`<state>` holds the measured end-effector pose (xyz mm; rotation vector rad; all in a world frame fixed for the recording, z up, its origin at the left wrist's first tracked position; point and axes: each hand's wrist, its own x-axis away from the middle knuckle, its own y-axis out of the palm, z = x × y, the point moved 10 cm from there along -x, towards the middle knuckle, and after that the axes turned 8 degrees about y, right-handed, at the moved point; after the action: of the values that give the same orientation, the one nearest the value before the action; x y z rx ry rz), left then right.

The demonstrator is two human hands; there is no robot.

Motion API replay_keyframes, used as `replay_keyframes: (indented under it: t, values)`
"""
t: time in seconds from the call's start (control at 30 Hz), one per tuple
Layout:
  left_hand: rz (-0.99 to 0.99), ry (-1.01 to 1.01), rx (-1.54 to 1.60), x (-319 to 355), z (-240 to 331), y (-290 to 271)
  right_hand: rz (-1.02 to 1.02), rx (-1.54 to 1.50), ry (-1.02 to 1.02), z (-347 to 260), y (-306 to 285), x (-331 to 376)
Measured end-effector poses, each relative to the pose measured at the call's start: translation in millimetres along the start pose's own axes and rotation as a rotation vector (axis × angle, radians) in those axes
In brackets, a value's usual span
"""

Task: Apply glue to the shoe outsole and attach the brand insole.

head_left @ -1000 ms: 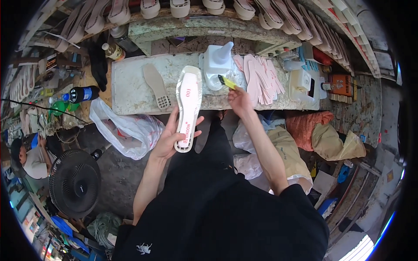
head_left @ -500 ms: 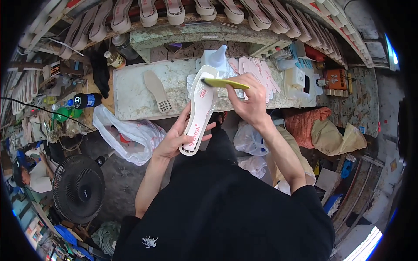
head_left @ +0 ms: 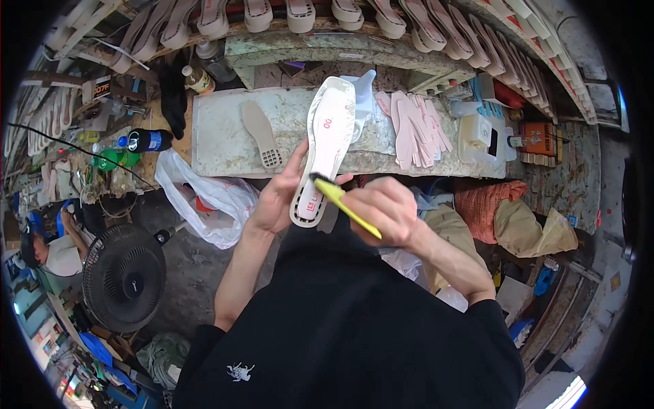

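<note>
My left hand (head_left: 274,199) supports a beige shoe sole (head_left: 315,140) from beneath, its toe pointing away from me. Inside the sole lies a pale pink insole (head_left: 330,146) with red print and a glossy surface. A brush (head_left: 335,193) with a yellow-green handle is gripped in my right hand (head_left: 387,211). Its dark bristles touch the insole near the heel end. Behind the sole, partly covered by it, a white squeeze bottle (head_left: 366,95) with a spout stands on the bench.
On the pale, stained workbench (head_left: 218,136) lie one loose beige sole (head_left: 257,126) and a fanned pile of pink insoles (head_left: 415,126). Rows of soles (head_left: 300,15) line the shelf above. A white container (head_left: 477,133) stands right. Plastic bags (head_left: 211,211) and a black fan (head_left: 126,278) are left.
The brush has moved from the toe end of the insole down toward the heel, with my right hand lowered and its grip turned. The sole has shifted slightly away from me.
</note>
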<state>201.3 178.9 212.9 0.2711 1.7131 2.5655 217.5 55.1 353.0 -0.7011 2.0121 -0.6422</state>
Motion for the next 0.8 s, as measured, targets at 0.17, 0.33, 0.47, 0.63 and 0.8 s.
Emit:
replay_keyframes:
  t: [0.17, 0.33, 0.47, 0.63, 0.8]
  values:
    - [-0.01, -0.007, -0.066, -2, 3, 2, 0.04, -0.405, 0.21, 19, -10, -8]
    - [-0.067, -0.046, -0.041, 4, -7, -3, 0.541, -0.306, 0.856, 147, -44, 20]
    - [-0.099, -0.064, -0.018, 9, -12, 4, 0.631, -0.351, 0.9, 164, -62, 29]
    - [-0.086, -0.053, 0.048, 10, -12, 8, 0.526, -0.032, 0.786, 142, -65, 23]
    - [-0.008, -0.022, 0.008, 1, -10, 9, 0.232, 0.135, 0.155, 53, -57, -25]
